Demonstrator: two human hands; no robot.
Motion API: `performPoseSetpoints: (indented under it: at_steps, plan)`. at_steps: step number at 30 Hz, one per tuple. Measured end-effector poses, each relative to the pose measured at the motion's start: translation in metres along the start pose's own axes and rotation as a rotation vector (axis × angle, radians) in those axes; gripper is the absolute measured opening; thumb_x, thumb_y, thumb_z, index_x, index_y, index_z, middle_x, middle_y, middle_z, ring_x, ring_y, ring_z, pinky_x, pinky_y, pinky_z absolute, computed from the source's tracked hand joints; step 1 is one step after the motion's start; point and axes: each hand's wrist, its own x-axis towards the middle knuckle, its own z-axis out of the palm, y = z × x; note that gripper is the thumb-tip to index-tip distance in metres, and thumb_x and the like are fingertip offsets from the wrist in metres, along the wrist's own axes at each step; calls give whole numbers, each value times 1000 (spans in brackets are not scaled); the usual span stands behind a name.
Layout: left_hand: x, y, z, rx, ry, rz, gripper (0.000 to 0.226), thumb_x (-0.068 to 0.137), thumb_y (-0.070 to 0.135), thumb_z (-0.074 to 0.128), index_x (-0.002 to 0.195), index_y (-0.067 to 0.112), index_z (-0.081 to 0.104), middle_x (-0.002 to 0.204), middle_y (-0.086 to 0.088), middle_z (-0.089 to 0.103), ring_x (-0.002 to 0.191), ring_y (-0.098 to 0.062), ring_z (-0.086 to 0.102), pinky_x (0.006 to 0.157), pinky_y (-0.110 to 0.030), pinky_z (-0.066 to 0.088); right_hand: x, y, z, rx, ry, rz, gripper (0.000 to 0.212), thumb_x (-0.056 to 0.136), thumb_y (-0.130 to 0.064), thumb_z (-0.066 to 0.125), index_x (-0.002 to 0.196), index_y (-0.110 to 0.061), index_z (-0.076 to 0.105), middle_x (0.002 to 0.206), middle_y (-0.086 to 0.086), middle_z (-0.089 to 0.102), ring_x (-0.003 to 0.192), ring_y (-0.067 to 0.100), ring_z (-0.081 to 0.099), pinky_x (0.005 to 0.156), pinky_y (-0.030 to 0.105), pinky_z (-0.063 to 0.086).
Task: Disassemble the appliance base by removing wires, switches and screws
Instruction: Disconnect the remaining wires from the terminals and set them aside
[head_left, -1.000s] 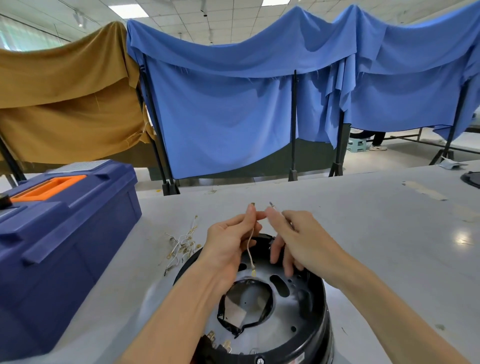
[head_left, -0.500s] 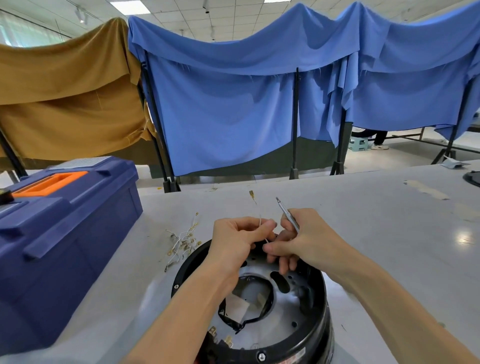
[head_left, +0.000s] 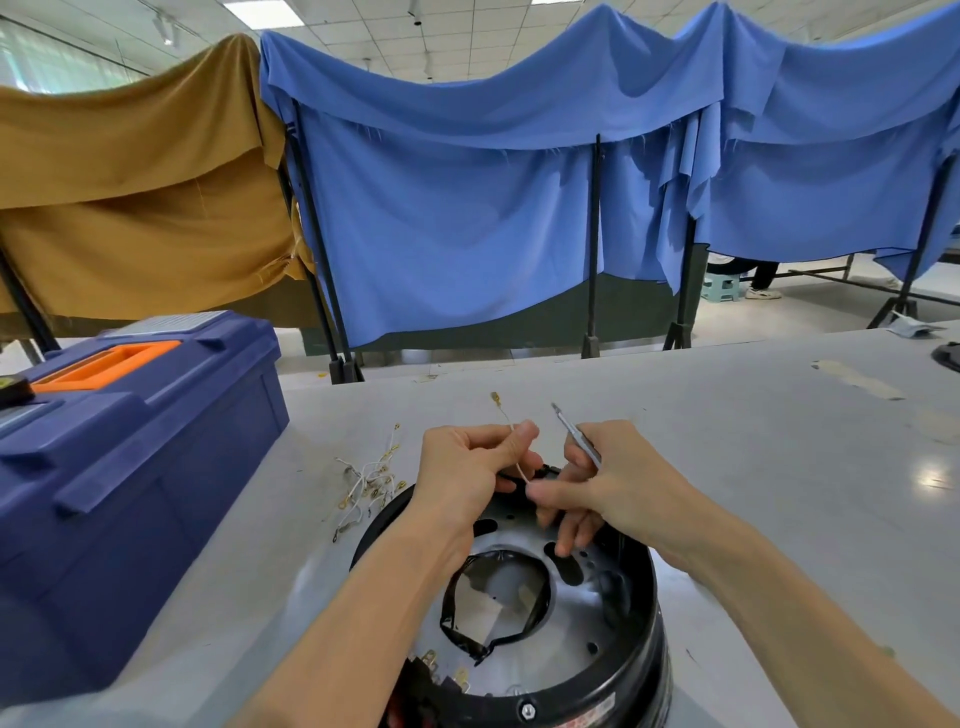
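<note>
The round black appliance base (head_left: 613, 644) stands open on the table in front of me, its silver inner plate and a black-edged centre hole showing. Above its far rim, my left hand (head_left: 467, 467) pinches a thin white wire (head_left: 511, 436) whose brass terminal points up and away. My right hand (head_left: 608, 483) grips a slim metal tool (head_left: 574, 431) slanting up to the left, and its thumb and forefinger also pinch the wire's lower end. A screw (head_left: 528, 710) sits in the base's near rim.
A pile of loose white wires with brass terminals (head_left: 366, 480) lies on the table left of the base. A dark blue toolbox (head_left: 130, 467) with an orange handle stands at the left. Blue and ochre cloth screens hang behind the table.
Both hands dropped from above the base toward its far rim and drew slightly apart. The wire, which hung down from my left hand, now points upward.
</note>
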Motion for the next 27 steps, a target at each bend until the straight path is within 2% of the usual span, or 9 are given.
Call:
performPoseSetpoints:
  at_steps: [3, 5, 7, 10, 14, 18, 21, 24, 27]
  plan:
    - [10, 8, -9, -33, 84, 8, 14, 86, 21, 71, 86, 8, 75, 61, 1, 70, 53, -8, 61, 55, -19, 49, 7, 5, -1, -192, 268, -85, 45, 84, -18, 75, 69, -14, 33, 62, 8, 69, 54, 19, 68, 57, 33, 52]
    - [19, 13, -23, -50, 155, 4, 16, 87, 21, 71, 88, 6, 73, 61, 0, 69, 49, -8, 60, 49, -17, 48, 10, 11, -2, -322, 352, -113, 43, 82, -21, 76, 70, -18, 34, 73, -1, 68, 71, 13, 65, 66, 32, 48]
    - [28, 15, -40, -36, 234, -23, 17, 86, 21, 72, 89, 5, 72, 65, -2, 68, 47, -6, 61, 48, -16, 50, 11, 19, 0, -418, 285, -95, 40, 83, -20, 73, 77, -25, 34, 93, -4, 64, 90, 16, 58, 72, 28, 45]
    - [42, 12, -69, 69, 361, -68, 18, 80, 23, 78, 82, 6, 71, 67, -4, 71, 46, -5, 63, 47, -18, 50, 13, 26, 5, -477, 187, -67, 40, 87, -9, 63, 79, -28, 29, 101, -4, 60, 93, 22, 57, 77, 39, 50]
    - [59, -1, -98, 314, 496, -94, 16, 78, 21, 80, 76, 6, 72, 69, -7, 71, 56, -12, 62, 56, -24, 51, 13, 28, 6, -472, 182, -64, 40, 90, -8, 59, 78, -30, 28, 101, -8, 60, 90, 21, 57, 81, 44, 51]
    - [73, -14, -114, 438, 531, -173, 12, 79, 9, 80, 85, 2, 72, 74, -10, 71, 63, -17, 64, 72, -32, 56, 13, 29, 6, -410, 212, -36, 38, 90, -7, 61, 79, -26, 29, 100, -5, 61, 91, 19, 59, 79, 41, 52]
    - [82, -23, -121, 532, 546, -225, 14, 77, 3, 80, 88, 4, 73, 85, -15, 73, 85, -27, 69, 81, -32, 52, 14, 31, 7, -407, 228, -22, 38, 90, -6, 61, 80, -25, 30, 99, -5, 61, 92, 20, 58, 77, 38, 50]
    - [88, -35, -126, 562, 542, -255, 9, 76, -5, 76, 81, 1, 72, 95, -20, 73, 97, -34, 69, 91, -42, 55, 15, 33, 6, -401, 231, -11, 38, 90, -6, 62, 79, -24, 30, 100, -4, 60, 94, 17, 58, 72, 31, 48]
    - [88, -44, -129, 555, 544, -252, 9, 82, 7, 75, 86, -1, 74, 99, -20, 73, 102, -38, 67, 93, -46, 54, 16, 34, 6, -397, 231, -8, 39, 89, -6, 63, 79, -25, 30, 101, -3, 61, 93, 15, 58, 68, 26, 45]
